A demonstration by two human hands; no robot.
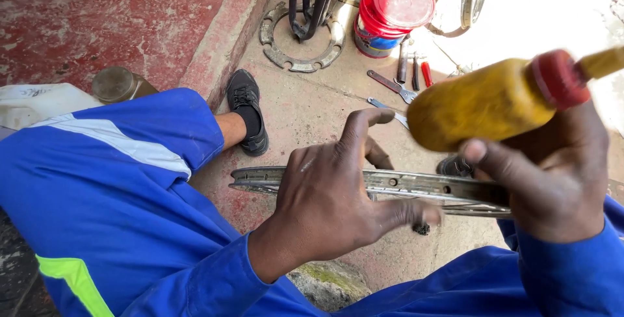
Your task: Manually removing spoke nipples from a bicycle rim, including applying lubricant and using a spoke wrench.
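Note:
My right hand [552, 174] grips a yellow squeeze bottle [484, 102] with a red cap, held tilted on its side above a metal bicycle wheel rim [403, 184]. My left hand [331, 197] hovers over the rim with fingers spread; its thumb and forefinger seem to pinch a small dark piece [422, 228], though the blur leaves that unsure. The rim lies across my lap, seen edge-on. Both arms wear blue sleeves.
A red-lidded paint can [390, 15], wrenches and pliers [393, 86] and a toothed metal ring [302, 44] lie on the concrete ahead. My black shoe [247, 112] rests by a red step. A white canister [39, 102] and a jar lid [114, 84] sit left.

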